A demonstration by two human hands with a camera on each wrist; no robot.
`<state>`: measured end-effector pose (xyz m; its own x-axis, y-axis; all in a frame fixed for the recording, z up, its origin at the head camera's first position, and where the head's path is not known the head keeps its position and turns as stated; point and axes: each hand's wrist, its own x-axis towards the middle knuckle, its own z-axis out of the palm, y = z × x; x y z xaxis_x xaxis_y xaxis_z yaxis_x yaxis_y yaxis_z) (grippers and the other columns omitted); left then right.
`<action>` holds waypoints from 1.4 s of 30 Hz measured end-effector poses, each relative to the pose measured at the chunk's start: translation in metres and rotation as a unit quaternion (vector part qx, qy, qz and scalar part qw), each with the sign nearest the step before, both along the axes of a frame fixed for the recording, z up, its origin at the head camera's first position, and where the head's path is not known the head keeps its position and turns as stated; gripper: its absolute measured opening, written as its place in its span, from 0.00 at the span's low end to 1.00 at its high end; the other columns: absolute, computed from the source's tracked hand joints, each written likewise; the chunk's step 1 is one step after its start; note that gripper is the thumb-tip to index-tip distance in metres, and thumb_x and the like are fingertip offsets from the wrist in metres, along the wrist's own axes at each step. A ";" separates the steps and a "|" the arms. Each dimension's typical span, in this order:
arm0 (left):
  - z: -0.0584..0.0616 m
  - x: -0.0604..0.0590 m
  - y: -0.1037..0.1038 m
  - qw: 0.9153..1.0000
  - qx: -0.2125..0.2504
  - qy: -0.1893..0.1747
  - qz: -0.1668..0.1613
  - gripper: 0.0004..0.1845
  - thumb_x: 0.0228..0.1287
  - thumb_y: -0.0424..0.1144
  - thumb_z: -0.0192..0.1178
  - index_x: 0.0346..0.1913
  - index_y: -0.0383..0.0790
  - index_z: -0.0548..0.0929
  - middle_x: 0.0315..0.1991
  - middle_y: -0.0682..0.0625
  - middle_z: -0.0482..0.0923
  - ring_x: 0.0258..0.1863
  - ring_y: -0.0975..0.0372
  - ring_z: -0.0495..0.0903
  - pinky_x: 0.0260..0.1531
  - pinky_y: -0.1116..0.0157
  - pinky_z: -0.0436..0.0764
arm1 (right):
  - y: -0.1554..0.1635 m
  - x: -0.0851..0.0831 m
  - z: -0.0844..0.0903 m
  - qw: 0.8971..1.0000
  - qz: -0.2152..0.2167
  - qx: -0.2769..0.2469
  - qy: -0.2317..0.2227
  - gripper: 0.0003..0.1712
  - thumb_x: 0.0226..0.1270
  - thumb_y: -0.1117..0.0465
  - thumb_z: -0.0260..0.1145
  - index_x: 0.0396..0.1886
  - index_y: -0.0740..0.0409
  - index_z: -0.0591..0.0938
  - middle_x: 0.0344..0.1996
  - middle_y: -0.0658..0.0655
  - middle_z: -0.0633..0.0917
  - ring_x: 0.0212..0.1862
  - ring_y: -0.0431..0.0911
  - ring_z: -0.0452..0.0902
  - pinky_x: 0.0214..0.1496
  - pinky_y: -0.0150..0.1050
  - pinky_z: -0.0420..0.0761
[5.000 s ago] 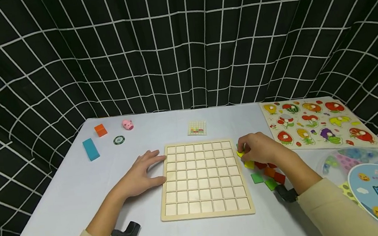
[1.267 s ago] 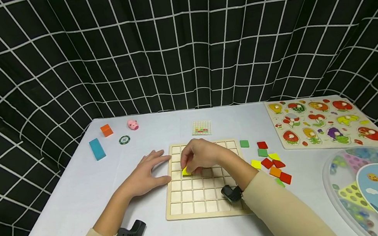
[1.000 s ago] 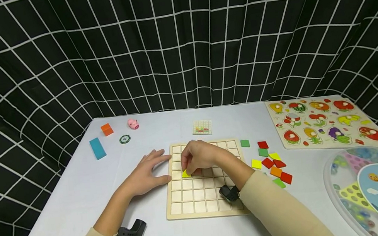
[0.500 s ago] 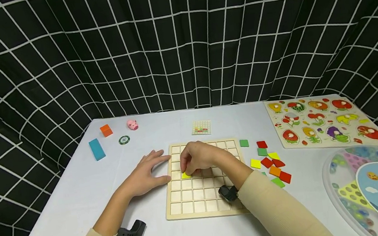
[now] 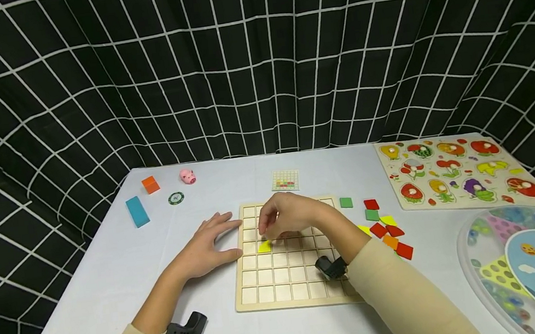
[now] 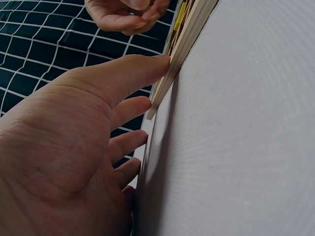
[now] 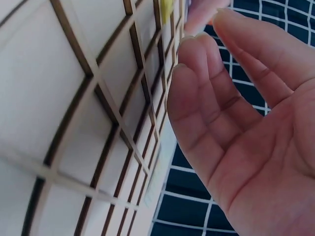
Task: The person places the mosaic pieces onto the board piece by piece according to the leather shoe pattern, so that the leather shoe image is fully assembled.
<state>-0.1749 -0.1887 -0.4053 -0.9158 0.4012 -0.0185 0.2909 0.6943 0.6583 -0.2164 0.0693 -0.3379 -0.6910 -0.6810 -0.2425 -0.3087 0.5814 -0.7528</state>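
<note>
A wooden grid board (image 5: 287, 275) lies in the middle of the white table. One yellow tile (image 5: 264, 246) sits flat in a cell near the board's left side. My right hand (image 5: 280, 219) hovers just above and behind that tile, fingers relaxed and holding nothing. In the right wrist view its fingers (image 7: 231, 113) hang free over the board (image 7: 74, 98), the yellow tile (image 7: 167, 7) at the top edge. My left hand (image 5: 207, 245) lies flat on the table, and its fingers (image 6: 123, 78) touch the board's left edge (image 6: 189, 34).
Loose red, green, yellow and orange tiles (image 5: 383, 228) lie right of the board. A pattern card (image 5: 285, 180) lies behind it. Far right are a fruit puzzle (image 5: 461, 175) and a round plastic box (image 5: 531, 263). Back left are a blue block (image 5: 137, 211), orange cube (image 5: 150, 184), pink pig (image 5: 187, 176) and chip (image 5: 176, 198).
My right hand carried the yellow tile from the pile to the board, set it in a cell, let go and lifted slightly. The left hand has not moved.
</note>
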 end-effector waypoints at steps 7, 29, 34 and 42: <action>0.000 0.000 0.000 1.000 0.000 -0.002 0.005 0.35 0.62 0.48 0.71 0.73 0.48 0.76 0.80 0.41 0.61 0.83 0.41 0.47 0.81 0.39 0.43 | 0.017 -0.002 0.000 0.999 -0.011 -0.024 -0.022 0.04 0.64 0.67 0.72 0.38 0.59 0.89 0.29 0.51 0.87 0.30 0.46 0.82 0.36 0.39 0.84; 0.000 0.002 0.002 1.000 -0.009 -0.001 0.005 0.35 0.62 0.47 0.70 0.73 0.48 0.76 0.80 0.41 0.61 0.83 0.41 0.47 0.80 0.37 0.45 | 0.108 0.004 0.018 0.996 -0.088 -0.014 -0.021 0.09 0.67 0.63 0.71 0.43 0.62 0.89 0.33 0.54 0.87 0.34 0.52 0.79 0.38 0.42 0.82; 0.002 0.001 0.001 1.000 -0.013 -0.003 0.003 0.35 0.63 0.47 0.70 0.73 0.48 0.76 0.80 0.41 0.61 0.83 0.41 0.48 0.80 0.37 0.46 | 0.128 0.008 0.021 0.994 -0.106 -0.008 -0.020 0.10 0.68 0.63 0.71 0.45 0.63 0.88 0.33 0.54 0.87 0.33 0.51 0.78 0.35 0.39 0.80; 0.001 0.000 0.000 1.000 -0.017 -0.005 0.004 0.35 0.63 0.48 0.70 0.73 0.48 0.75 0.80 0.41 0.61 0.83 0.41 0.48 0.79 0.36 0.47 | 0.163 0.012 0.018 0.991 -0.130 -0.001 -0.032 0.11 0.69 0.63 0.71 0.47 0.64 0.87 0.32 0.56 0.84 0.31 0.49 0.76 0.33 0.39 0.80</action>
